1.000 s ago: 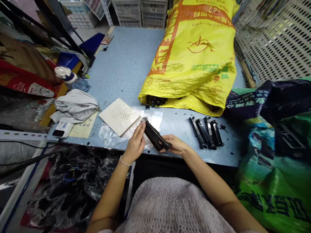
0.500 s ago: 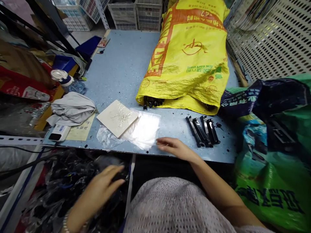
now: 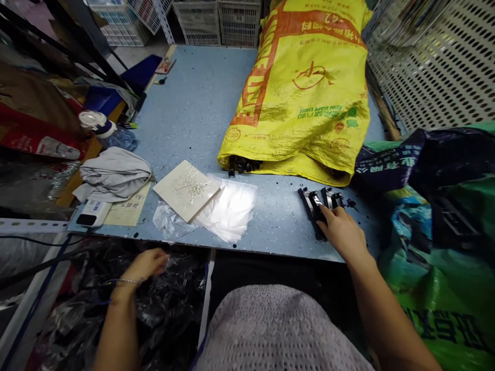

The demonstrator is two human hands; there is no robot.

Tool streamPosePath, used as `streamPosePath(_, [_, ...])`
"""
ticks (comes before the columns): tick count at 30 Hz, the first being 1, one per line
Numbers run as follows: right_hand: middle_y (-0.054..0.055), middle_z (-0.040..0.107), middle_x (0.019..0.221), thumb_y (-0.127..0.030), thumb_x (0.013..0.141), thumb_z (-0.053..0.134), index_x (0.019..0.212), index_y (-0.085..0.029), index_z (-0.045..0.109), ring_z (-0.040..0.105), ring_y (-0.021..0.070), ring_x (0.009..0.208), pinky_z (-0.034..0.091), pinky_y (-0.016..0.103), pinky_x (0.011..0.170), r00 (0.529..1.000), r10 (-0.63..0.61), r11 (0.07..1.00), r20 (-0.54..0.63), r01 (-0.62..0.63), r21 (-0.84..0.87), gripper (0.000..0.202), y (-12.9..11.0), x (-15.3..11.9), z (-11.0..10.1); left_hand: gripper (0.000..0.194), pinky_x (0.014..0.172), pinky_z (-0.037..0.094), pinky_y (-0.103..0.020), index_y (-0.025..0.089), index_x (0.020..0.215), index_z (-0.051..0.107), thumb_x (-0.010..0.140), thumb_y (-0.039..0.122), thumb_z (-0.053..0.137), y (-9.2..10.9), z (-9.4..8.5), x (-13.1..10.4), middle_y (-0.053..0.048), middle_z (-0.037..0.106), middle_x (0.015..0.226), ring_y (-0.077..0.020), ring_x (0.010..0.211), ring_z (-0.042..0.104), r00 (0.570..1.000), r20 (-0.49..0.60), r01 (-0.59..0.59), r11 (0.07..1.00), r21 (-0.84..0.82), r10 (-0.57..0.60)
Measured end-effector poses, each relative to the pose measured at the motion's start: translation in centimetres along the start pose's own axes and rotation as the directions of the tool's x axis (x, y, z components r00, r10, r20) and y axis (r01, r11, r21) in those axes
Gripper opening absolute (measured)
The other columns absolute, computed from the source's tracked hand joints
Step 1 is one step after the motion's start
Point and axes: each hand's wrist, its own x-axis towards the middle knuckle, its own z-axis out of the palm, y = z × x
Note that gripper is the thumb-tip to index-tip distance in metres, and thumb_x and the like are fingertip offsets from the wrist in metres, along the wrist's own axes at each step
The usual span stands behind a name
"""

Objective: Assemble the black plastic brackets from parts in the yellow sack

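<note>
Over at the right of the table, my right hand (image 3: 342, 232) has its thumb and fingers closed about a black elongated plastic part (image 3: 310, 206) in a small row. More such black parts (image 3: 331, 196) lie beside it, partly covered by the hand. My left hand (image 3: 150, 263) hovers low on the left, above a heap of dark items in clear plastic bags (image 3: 166, 304). Nothing shows in it, and its loosely bent fingers are somewhat blurred. Flat clear plastic bags (image 3: 234, 211) lie mid-table, partly under a pale square board (image 3: 187, 190) strewn with tiny shiny bits.
A large yellow woven sack (image 3: 301, 108) lies on the blue table (image 3: 193, 103), black parts showing at its mouth. A grey cloth (image 3: 116, 175), a white device (image 3: 94, 213) and a bottle (image 3: 104, 129) are at left. Green sacks (image 3: 433, 288) stand at right.
My right hand has moved right from beside the clear bags onto the row of black parts. My left hand has drawn back leftward, and the dark blur beside it is gone.
</note>
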Motion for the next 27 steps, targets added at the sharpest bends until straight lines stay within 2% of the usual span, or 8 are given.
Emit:
streamPosePath(3, [0.013,0.059,0.103,-0.035,0.095,0.049,0.142,-0.027,0.045,0.063,0.0286,0.085,0.049,0.038,0.069,1.0,0.02,1.0,0.015,-0.019,-0.022,0.048,0.1,-0.3,0.3,0.03,0.073,0.055,-0.032,0.02,0.088,0.071,0.088,0.045,0.055,8.5,6.4,0.1,-0.004,0.07,0.08,-0.0175,0.071,0.067,0.856,0.187,-0.473,0.876,-0.096,0.482])
streamPosePath(6, [0.016,0.059,0.102,-0.032,0.094,0.048,0.144,-0.022,0.042,0.063,0.0315,0.085,0.049,0.041,0.068,0.999,0.046,0.999,0.03,-0.045,-0.023,0.051,0.5,-0.3,0.7,0.02,0.089,0.051,-0.037,0.018,0.102,0.068,0.091,0.029,0.054,16.5,12.6,2.4,-0.011,0.066,0.108,-0.0214,0.1,0.063,0.69,-0.224,-0.703,0.711,0.021,0.688])
streamPosePath(8, [0.018,0.059,0.103,-0.03,0.092,0.05,0.137,-0.013,0.049,0.063,0.034,0.09,0.05,0.044,0.072,0.997,0.071,0.996,0.016,-0.071,0.045,0.048,1.1,-0.1,1.2,0.01,0.09,0.049,-0.04,0.014,0.089,0.067,0.084,0.023,0.065,19.5,14.9,4.7,-0.013,0.064,0.104,-0.0254,0.103,0.06,0.676,-0.327,-0.673,0.734,0.088,0.66])
streamPosePath(12, [0.014,0.061,0.104,-0.032,0.088,0.055,0.115,-0.015,0.062,0.061,0.0278,0.097,0.05,0.042,0.083,1.0,-0.017,0.79,0.014,0.005,0.613,0.033,0.7,1.1,2.0,0.011,0.081,0.049,-0.033,0.015,0.073,0.065,0.083,0.021,0.063,19.5,14.1,8.2,-0.007,0.064,0.084,-0.0199,0.085,0.061,0.774,-0.254,-0.625,0.763,-0.164,0.579])
streamPosePath(15, [0.007,0.065,0.096,-0.04,0.082,0.064,0.107,-0.018,0.064,0.062,0.0192,0.083,0.053,0.033,0.074,0.955,-0.253,0.127,0.157,-0.128,0.984,0.033,-3.4,2.1,1.8,0.015,0.069,0.049,-0.028,0.015,0.076,0.065,0.079,0.029,0.066,18.0,12.2,8.4,-0.005,0.066,0.082,-0.015,0.071,0.06,0.804,-0.227,-0.594,0.75,-0.29,0.549])
streamPosePath(18, [0.004,0.066,0.087,-0.039,0.072,0.076,0.097,-0.018,0.065,0.062,0.0144,0.072,0.055,0.029,0.07,0.833,-0.514,-0.319,0.207,-0.409,0.855,0.034,-9.8,3.2,1.1,0.024,0.061,0.046,-0.025,0.013,0.075,0.064,0.071,0.035,0.074,17.7,11.8,7.5,-0.002,0.064,0.072,-0.0123,0.063,0.057,0.846,-0.203,-0.523,0.698,-0.489,0.493])
streamPosePath(22, [0.002,0.069,0.075,-0.031,0.063,0.084,0.086,-0.015,0.067,0.062,0.0121,0.064,0.056,0.027,0.067,0.739,-0.645,-0.418,0.195,-0.554,0.72,0.033,-15.5,5.1,0.9,0.022,0.065,0.047,-0.025,0.015,0.071,0.06,0.067,0.029,0.077,17.8,11.9,6.5,-0.001,0.063,0.07,-0.0119,0.066,0.058,0.823,-0.284,-0.555,0.59,-0.586,0.491])
streamPosePath(27, [0.003,0.071,0.073,-0.03,0.061,0.087,0.08,-0.013,0.071,0.064,0.0121,0.062,0.057,0.025,0.065,0.829,-0.5,-0.482,0.251,-0.508,0.714,0.03,-14.0,6.2,2.2,0.007,0.081,0.051,-0.032,0.017,0.082,0.061,0.079,0.02,0.066,16.1,10.1,6.2,-0.003,0.067,0.085,-0.0158,0.082,0.064,0.68,-0.405,-0.733,0.574,-0.365,0.611])
